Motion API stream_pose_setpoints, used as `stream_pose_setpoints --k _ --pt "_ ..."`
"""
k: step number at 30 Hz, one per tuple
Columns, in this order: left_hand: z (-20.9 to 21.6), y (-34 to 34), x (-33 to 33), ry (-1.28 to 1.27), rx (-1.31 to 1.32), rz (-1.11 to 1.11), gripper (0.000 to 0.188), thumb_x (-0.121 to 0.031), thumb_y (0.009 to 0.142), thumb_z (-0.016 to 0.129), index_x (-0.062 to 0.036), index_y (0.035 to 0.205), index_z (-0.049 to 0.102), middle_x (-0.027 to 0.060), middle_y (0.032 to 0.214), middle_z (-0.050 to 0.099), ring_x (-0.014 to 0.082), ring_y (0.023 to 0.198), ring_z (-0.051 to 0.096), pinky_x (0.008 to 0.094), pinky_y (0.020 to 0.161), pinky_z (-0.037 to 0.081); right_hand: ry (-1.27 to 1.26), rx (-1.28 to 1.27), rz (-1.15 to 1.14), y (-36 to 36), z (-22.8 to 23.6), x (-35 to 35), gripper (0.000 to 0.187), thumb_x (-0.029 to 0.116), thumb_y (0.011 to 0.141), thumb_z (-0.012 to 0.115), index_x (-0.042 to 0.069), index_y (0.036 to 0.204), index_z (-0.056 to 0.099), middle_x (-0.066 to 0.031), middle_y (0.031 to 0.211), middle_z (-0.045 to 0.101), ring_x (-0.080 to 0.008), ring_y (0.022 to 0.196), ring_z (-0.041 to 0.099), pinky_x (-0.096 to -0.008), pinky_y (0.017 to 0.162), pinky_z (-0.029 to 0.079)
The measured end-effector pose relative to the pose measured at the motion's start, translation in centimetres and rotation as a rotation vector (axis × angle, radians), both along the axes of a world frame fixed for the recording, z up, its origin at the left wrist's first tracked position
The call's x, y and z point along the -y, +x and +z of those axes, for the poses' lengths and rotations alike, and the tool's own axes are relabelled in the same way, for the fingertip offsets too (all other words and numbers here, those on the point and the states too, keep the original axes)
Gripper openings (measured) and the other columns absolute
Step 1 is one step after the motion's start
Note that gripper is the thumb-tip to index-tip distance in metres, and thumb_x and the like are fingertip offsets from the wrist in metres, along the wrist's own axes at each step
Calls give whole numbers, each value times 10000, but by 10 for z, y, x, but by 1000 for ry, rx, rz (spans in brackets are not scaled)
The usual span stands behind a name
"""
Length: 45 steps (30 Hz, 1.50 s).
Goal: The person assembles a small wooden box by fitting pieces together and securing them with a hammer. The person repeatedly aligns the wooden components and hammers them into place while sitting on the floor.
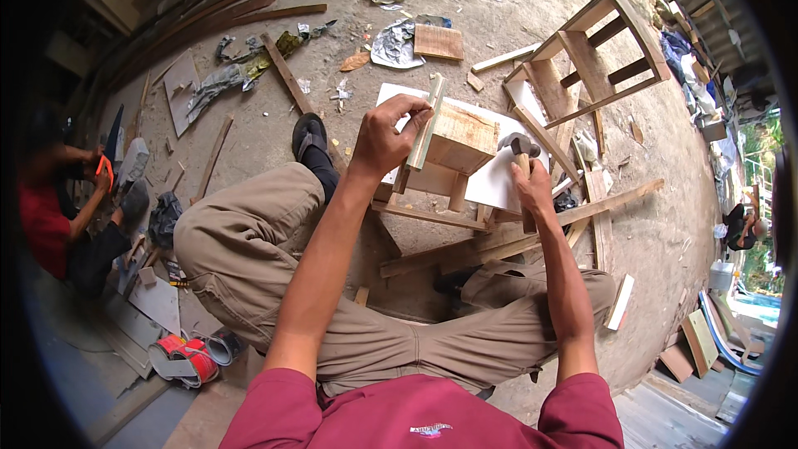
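My left hand [389, 140] is closed with its fingertips pinched at a narrow wooden strip [435, 108], which lies across the near-left side of a small wooden frame [432, 214]. Whether a nail sits between those fingertips is too small to tell. In my right hand [534, 186] is a hammer [524, 146], gripped by its wooden handle with the dark head up, just right of the frame. A box-like wooden part [457, 135] forms the frame's upper face. Under and behind the frame lies a white board [492, 186].
A larger open wooden frame [586, 66] stands at the far right. Loose planks [615, 199] cross the ground by my right knee. Red cans [193, 361] sit at the lower left. Another person [50, 208] at the left holds an orange-handled saw [105, 168].
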<state>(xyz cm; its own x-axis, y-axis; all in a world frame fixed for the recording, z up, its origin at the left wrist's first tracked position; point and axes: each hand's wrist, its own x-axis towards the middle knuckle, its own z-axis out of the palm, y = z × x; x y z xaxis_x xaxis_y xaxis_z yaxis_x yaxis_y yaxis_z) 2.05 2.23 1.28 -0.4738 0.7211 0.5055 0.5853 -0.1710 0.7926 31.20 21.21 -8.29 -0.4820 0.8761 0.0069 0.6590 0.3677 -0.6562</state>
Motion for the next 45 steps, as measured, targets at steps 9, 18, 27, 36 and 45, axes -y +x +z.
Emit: stream_pose_setpoints --k 9,18,27,36,45 --pt "-3 -3 2 35 -17 -36 120 -63 895 744 14 987 733 132 954 752 243 891 723 345 797 552 -348 -747 27 -36 130 47 418 419 1062 546 26 1196 587 19 740 529 -47 511 476 -219 439 412" --pt "-6 -3 3 87 22 -43 141 -2 884 727 6 1025 741 123 973 756 237 911 724 335 819 556 -657 -264 328 -94 222 90 555 539 1047 502 -2 1116 606 -3 758 548 -76 566 540 -260 457 472" --pt "-11 -7 3 158 -39 -89 165 5 883 716 2 1047 736 124 1019 756 243 918 740 338 808 577 -541 -139 356 -116 243 96 453 513 1060 501 68 1004 564 55 696 473 -32 531 464 -230 444 415" --pt "-11 -5 7 126 25 -82 133 -20 881 739 0 1012 749 124 1018 758 231 927 737 335 812 574 -497 -56 406 -117 243 99 462 515 1067 481 69 965 550 52 695 479 -45 528 475 -241 437 434" --pt "-17 -8 9 93 60 -123 131 -17 904 726 15 1028 753 117 1027 762 198 956 720 324 849 558 -488 -74 377 -118 240 100 467 523 1061 489 67 998 563 43 699 486 -44 531 477 -238 439 434"
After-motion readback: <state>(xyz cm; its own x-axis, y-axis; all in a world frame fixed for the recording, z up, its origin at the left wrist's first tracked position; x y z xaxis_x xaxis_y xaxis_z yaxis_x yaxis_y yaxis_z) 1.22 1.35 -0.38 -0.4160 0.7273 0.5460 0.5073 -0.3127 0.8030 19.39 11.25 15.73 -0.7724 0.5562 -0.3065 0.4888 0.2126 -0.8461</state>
